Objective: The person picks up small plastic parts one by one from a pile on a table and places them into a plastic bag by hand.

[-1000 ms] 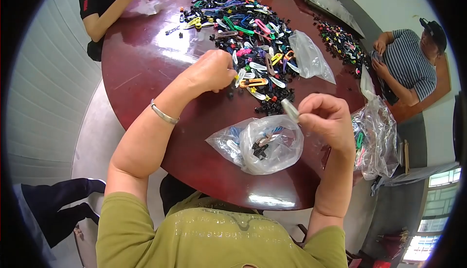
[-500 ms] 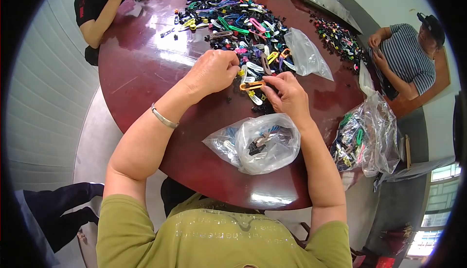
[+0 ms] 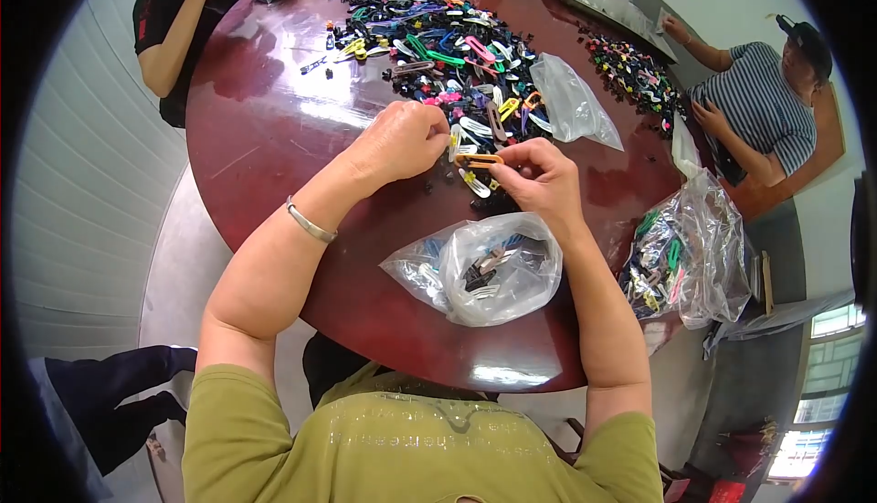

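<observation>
My right hand (image 3: 546, 183) pinches an orange hair clip (image 3: 479, 161) between thumb and fingertips, over the near end of the clip pile. My left hand (image 3: 411, 137) is closed at the left side of the pile (image 3: 425, 32), fingertips by some white clips (image 3: 459, 142); what it holds, if anything, is hidden. Below my right hand stands an open clear plastic bag (image 3: 502, 270) with black, white and brown clips inside. A yellow clip and a brown clip (image 3: 496, 121) lie in the pile just beyond my hands.
An empty-looking clear bag (image 3: 574, 105) lies right of the pile. A second pile of small clips (image 3: 639, 78) and a filled bag (image 3: 690, 261) are at the right. One person (image 3: 763, 105) sits at the right, another (image 3: 174, 28) at the upper left, around the red table (image 3: 265, 137).
The orange clip and my right hand have shifted very slightly. More brown clips show inside the open bag. The person at the right has stretched one hand outward.
</observation>
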A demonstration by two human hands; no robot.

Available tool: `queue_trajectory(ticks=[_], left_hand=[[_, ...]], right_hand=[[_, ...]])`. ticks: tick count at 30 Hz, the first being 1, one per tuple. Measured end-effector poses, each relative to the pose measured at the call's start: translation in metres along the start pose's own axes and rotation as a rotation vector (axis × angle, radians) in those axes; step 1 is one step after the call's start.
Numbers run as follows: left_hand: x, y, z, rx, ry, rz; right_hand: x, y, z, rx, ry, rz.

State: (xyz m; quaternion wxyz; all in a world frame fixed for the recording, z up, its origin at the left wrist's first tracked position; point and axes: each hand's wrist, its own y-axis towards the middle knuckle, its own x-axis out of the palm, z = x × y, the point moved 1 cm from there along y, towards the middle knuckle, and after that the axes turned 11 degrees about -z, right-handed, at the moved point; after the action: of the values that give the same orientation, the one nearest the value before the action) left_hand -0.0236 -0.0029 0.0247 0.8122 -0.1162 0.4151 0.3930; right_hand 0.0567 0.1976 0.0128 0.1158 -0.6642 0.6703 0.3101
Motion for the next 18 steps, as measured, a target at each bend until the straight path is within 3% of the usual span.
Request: queue_trajectory(ticks=[6,12,14,15,16,18], left_hand=[[0.0,0.0,-0.001,0.015,-0.016,0.012],[-0.003,-0.001,-0.002,0.022,-0.004,0.018],[-0.004,0.0,-0.003,0.026,0.006,0.024],[-0.004,0.0,-0.003,0.02,0.008,0.025],[-0.003,-0.001,-0.003,0.013,0.01,0.026],[-0.004,-0.001,-0.002,0.005,0.053,0.019]], right_hand=[[-0.006,-0.003,-0.009,-0.04,0.214,0.048],[-0.016,-0.005,-0.008,-0.094,0.143,0.074],[-0.029,-0.012,-0.03,0.028,0.411,0.051],[-0.037,-0.015,-0.039,0.092,0.543,0.036],[-0.047,-0.017,-0.038,-0.055,0.493,-0.039],[-0.058,-0.028,-0.052,-0.09,0.6,-0.227]])
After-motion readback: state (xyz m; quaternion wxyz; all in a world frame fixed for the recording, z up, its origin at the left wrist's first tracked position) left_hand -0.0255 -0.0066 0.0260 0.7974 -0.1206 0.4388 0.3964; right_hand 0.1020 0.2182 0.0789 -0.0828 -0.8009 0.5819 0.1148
